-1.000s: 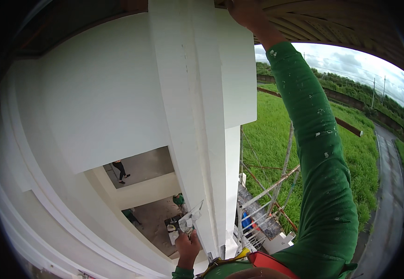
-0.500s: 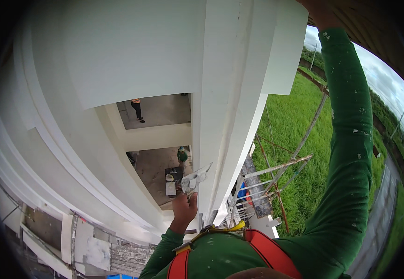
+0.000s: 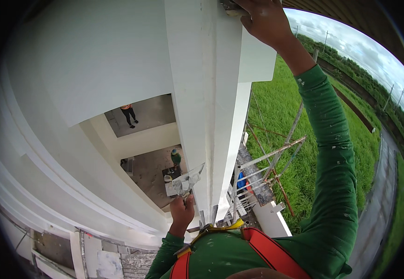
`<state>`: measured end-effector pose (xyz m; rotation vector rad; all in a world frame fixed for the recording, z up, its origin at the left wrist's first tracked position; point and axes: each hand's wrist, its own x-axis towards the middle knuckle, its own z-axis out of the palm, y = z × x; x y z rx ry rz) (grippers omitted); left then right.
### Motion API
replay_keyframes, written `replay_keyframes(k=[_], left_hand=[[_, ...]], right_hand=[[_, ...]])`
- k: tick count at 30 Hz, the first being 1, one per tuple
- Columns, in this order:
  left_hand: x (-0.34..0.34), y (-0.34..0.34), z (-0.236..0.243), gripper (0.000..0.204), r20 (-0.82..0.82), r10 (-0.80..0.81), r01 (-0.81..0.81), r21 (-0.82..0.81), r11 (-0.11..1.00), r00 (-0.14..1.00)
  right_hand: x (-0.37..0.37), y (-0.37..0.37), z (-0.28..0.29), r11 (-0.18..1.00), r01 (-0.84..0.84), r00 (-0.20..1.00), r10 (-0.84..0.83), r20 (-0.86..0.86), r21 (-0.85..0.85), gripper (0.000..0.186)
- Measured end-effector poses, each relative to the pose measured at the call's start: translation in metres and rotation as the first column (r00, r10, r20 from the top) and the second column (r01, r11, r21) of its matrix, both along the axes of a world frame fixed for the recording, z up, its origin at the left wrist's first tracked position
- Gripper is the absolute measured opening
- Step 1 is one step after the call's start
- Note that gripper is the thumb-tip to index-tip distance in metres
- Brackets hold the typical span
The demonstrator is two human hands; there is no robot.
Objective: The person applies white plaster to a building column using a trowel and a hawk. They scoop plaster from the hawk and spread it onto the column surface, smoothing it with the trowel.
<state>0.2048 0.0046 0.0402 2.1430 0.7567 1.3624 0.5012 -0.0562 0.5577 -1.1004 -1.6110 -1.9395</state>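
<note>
My left hand [image 3: 182, 213] is closed low in front of my chest. It grips a wide putty knife [image 3: 188, 181] whose blade carries a lump of whitish-grey putty. High at the top, my right hand [image 3: 268, 22] reaches up to a white wall column [image 3: 202, 60], its fingers around a dark, flat-edged tool [image 3: 232, 7]. That tool is partly cut off by the picture's upper rim and lies at the column's face; its exact kind I cannot make out. A red harness strap [image 3: 276, 253] and a yellow strap [image 3: 230, 226] cross my chest.
Far below, window openings show one person [image 3: 176, 157] in green beside a dark board and another person [image 3: 128, 115] standing. Rusty scaffold pipes [image 3: 271, 153] rise to the right, above grass [image 3: 285, 111]. White ledges [image 3: 30, 162] curve along the left.
My right hand has come down and left into view, with the flat tool at the column. My left hand still holds the loaded putty knife, slightly lower in the picture. The whole view has shifted.
</note>
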Motion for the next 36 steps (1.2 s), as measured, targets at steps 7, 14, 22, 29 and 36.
replay_keyframes(k=[7, 14, 22, 29, 36], left_hand=[[0.018, -0.006, 0.054, 0.035, 0.068, -0.152, 0.159, -0.109, 0.981, 0.986], [0.041, -0.012, 0.141, 0.040, 0.650, -0.620, 0.896, -0.374, 0.240, 0.438], [0.045, -0.021, 0.175, 0.039, 0.673, -0.654, 0.917, -0.390, 0.082, 0.345], [0.014, 0.000, 0.168, 0.038, 0.664, -0.473, 0.815, -0.466, 0.345, 0.580], [-0.050, -0.024, 0.146, 0.040, 0.553, -0.293, 0.608, -0.559, 0.563, 0.780]], right_hand=[[0.033, -0.009, -0.078, 0.988, 0.059, 0.992, -0.074, -0.101, -0.141, 0.039], [-0.048, -0.066, -0.190, 0.413, -0.838, -0.127, 0.488, -0.863, 0.357, 0.017], [-0.028, -0.067, -0.345, 0.623, -0.751, 0.172, 0.504, -0.846, 0.219, 0.019], [0.034, -0.027, -0.349, 0.749, -0.456, -0.048, 0.518, -0.854, 0.480, 0.043], [0.048, 0.016, -0.302, 0.730, -0.540, 0.115, 0.557, -0.822, 0.419, 0.041]])
